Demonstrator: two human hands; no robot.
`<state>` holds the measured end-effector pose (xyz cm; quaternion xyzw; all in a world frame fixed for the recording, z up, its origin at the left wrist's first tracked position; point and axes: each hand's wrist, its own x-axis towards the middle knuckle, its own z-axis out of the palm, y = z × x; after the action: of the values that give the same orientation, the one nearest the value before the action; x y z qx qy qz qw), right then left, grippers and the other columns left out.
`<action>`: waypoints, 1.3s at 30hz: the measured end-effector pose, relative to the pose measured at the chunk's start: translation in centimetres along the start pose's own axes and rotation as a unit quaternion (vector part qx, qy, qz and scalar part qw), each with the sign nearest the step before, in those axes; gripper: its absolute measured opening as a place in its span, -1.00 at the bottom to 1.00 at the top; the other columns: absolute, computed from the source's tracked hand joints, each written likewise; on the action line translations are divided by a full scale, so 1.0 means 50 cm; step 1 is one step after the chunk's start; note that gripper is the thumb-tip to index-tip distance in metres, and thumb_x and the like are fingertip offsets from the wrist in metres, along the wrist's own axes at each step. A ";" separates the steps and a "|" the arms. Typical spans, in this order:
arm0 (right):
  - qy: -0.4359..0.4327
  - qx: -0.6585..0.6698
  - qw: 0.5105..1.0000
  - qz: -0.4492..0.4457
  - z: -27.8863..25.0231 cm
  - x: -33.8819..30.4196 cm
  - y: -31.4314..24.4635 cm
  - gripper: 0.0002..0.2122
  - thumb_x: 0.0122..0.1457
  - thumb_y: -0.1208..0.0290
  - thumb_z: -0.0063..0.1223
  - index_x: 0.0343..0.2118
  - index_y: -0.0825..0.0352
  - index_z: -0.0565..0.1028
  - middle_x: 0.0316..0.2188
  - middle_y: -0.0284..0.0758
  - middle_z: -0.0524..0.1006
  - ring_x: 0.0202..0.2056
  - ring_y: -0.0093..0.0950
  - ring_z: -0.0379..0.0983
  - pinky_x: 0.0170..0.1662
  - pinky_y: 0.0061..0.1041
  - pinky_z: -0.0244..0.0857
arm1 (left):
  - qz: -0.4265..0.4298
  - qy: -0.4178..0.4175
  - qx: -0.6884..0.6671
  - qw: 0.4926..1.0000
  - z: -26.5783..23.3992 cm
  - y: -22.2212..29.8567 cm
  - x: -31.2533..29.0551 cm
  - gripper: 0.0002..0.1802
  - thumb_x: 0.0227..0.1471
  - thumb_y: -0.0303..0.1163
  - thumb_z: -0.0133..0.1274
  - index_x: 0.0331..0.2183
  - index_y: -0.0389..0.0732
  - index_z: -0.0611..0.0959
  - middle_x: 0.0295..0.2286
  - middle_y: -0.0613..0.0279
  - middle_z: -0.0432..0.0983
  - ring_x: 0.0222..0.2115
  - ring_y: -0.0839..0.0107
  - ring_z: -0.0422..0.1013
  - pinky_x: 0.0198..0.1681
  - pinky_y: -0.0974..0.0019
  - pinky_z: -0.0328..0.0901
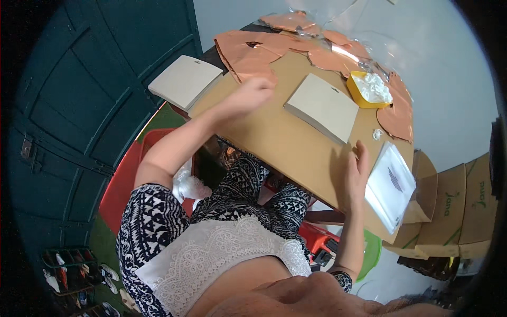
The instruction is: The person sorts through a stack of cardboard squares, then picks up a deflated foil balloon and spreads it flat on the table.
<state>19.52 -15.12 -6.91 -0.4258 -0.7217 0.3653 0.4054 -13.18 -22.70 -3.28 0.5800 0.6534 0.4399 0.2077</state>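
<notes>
Hovering over the left part of the tan table (pixel 269 140), the left hand (pixel 257 95) is keeping its fingers curled into a loose fist beside the near end of a folded orange piece (pixel 232 50); whether anything is inside it, I cannot tell. The right hand (pixel 359 162) is showing an empty, relaxed shape, its fingers pointing toward the far side, near the right corner of a stack of cream cards (pixel 321 105). That stack is lying in the middle of the table, between the two hands. Another cream stack (pixel 185 80) is resting at the left edge. Toward the far right, a yellow tray (pixel 356 95) is holding tangled white loops (pixel 376 87), and a small white loop (pixel 377 134) is lying nearer. Clear plastic packets (pixel 391 182) are lying to the right of the right hand, while more orange pieces (pixel 397 121) are spreading along the far right edge.
</notes>
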 end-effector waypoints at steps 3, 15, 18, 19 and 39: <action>-0.024 -0.139 0.986 -0.090 0.013 0.030 0.031 -0.49 0.15 0.36 -0.09 0.14 0.43 0.14 0.14 0.05 0.14 0.16 -0.11 0.08 0.17 -0.24 -0.03 | -0.132 -0.009 0.054 0.990 0.089 -0.026 0.128 -0.68 -0.09 -0.30 -0.06 -0.41 -0.39 0.59 -0.52 0.03 0.50 -0.47 0.31 0.45 -0.41 0.24 0.30; -0.104 -0.274 0.943 -0.155 0.036 0.026 0.036 -0.48 0.18 0.30 -0.10 0.14 0.47 0.13 0.17 0.14 0.02 0.12 0.04 0.12 0.13 -0.24 0.07 | -0.203 -0.013 0.204 0.958 0.159 0.038 0.200 -0.41 -0.23 -0.01 0.10 -0.24 -0.31 0.61 -0.25 -0.05 0.52 -0.19 0.10 0.45 -0.14 0.16 0.32; -0.105 -0.273 0.945 -0.149 0.037 0.029 0.036 -0.48 0.17 0.30 -0.09 0.13 0.47 0.13 0.17 0.14 0.02 0.11 0.03 0.13 0.14 -0.24 0.07 | -0.208 -0.021 0.203 0.957 0.157 0.035 0.208 -0.37 -0.26 0.01 0.11 -0.24 -0.32 0.61 -0.24 -0.05 0.52 -0.17 0.11 0.44 -0.12 0.18 0.31; -0.105 -0.276 0.944 -0.149 0.037 0.028 0.035 -0.47 0.16 0.29 -0.09 0.14 0.47 0.13 0.17 0.14 0.02 0.11 0.04 0.13 0.13 -0.23 0.07 | -0.213 -0.025 0.198 0.956 0.156 0.033 0.208 -0.35 -0.27 0.03 0.12 -0.23 -0.33 0.61 -0.23 -0.05 0.52 -0.17 0.11 0.44 -0.12 0.18 0.31; -0.109 -0.243 0.955 -0.133 0.031 0.028 0.030 -0.46 0.15 0.30 -0.07 0.14 0.49 0.13 0.18 0.13 0.02 0.17 -0.02 0.05 0.19 -0.28 -0.02 | -0.233 -0.073 -0.382 0.891 0.163 -0.013 0.208 -0.55 -0.06 -0.39 0.08 -0.18 -0.54 0.45 -0.30 -0.09 0.50 -0.34 0.19 0.48 -0.33 0.22 0.39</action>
<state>18.19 -13.57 -8.46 -0.3693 -0.8785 0.1660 0.2535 -9.70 -10.17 -5.62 0.3174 0.5344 0.5510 0.5568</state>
